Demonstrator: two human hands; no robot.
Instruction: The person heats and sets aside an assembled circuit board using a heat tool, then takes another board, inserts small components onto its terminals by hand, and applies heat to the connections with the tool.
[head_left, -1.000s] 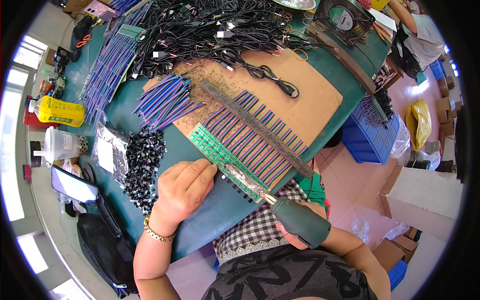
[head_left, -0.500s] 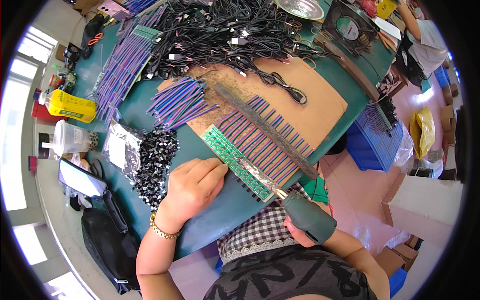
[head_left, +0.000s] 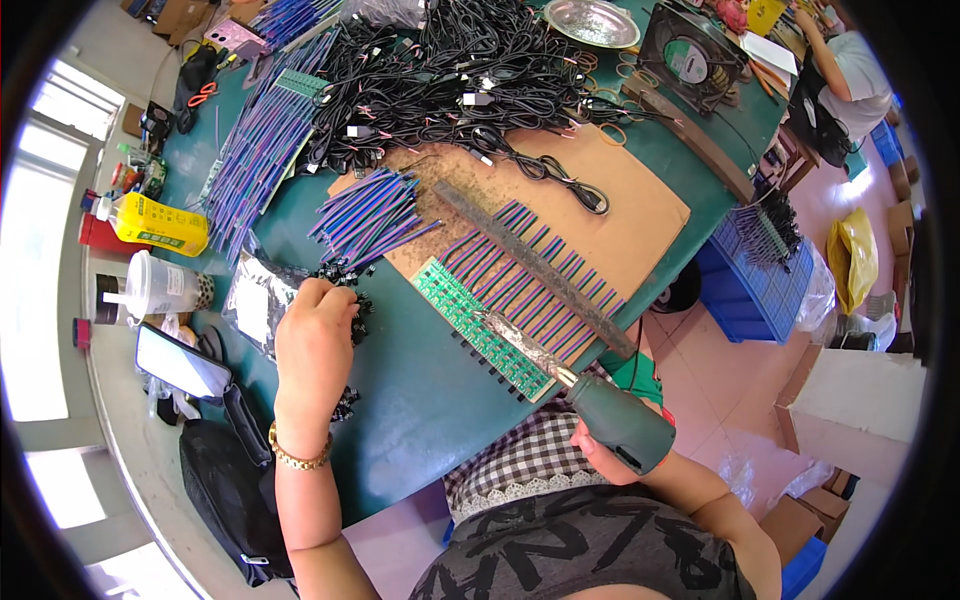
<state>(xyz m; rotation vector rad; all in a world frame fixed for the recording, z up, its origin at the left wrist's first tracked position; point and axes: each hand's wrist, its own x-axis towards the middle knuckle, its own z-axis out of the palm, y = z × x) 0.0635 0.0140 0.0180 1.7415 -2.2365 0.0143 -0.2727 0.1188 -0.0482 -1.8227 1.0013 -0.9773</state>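
My left hand is over a pile of small black connectors, its fingers curled down into it. The fingertips are hidden, so what they pinch does not show. In my right hand is a soldering iron with a thick dark green handle, its tip lying over a long green circuit board strip. Black connectors line the board's near edge. Striped wires run in a row from its far side, under a dark worn bar, on a sheet of brown cardboard.
Loose coloured wires lie left of the bar. Behind sits a heap of black cables, with a fan at the far right. A phone, a lidded cup and a yellow bottle stand left.
My left hand has left the circuit board's edge and moved left to the connector pile. The soldering iron stays over the board in my right hand.
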